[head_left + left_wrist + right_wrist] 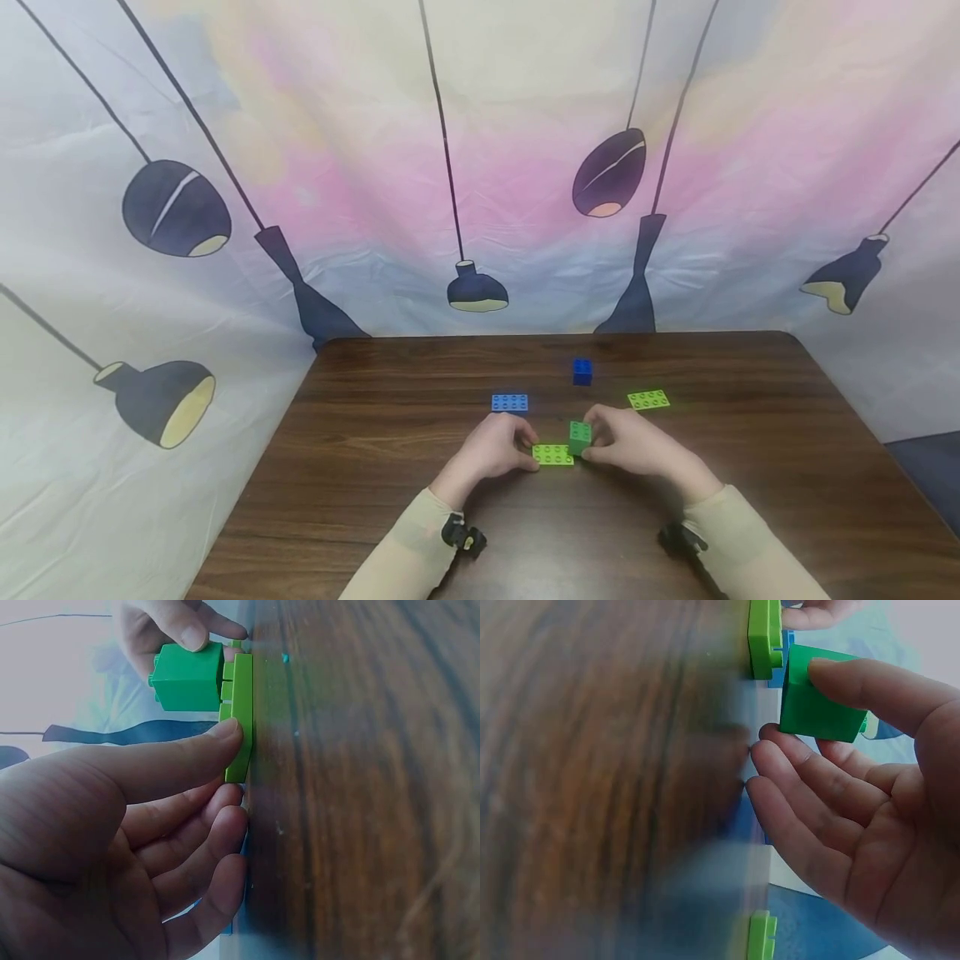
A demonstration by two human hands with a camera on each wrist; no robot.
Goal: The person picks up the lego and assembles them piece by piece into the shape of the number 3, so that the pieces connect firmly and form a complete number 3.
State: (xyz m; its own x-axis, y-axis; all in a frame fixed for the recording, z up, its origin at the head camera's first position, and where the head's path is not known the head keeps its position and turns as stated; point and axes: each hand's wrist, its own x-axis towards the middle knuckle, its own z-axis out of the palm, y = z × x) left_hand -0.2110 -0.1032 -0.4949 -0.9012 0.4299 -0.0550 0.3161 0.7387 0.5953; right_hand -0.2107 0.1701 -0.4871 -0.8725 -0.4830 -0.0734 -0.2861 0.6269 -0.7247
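Note:
Flat on the table lies a lime-green studded plate, pinched at its left end by the thumb and fingers of my left hand. My right hand pinches a green toy brick between thumb and fingers, studs up, at the plate's right end. In the left wrist view the brick stands close over the studs of the plate. The right wrist view shows the thumb across one side of the brick, the other fingers reaching down near the tabletop.
A light blue plate lies just beyond my left hand. Farther back stands a dark blue brick. Another lime plate is beyond my right hand. The wooden table ends at a lamp-patterned cloth.

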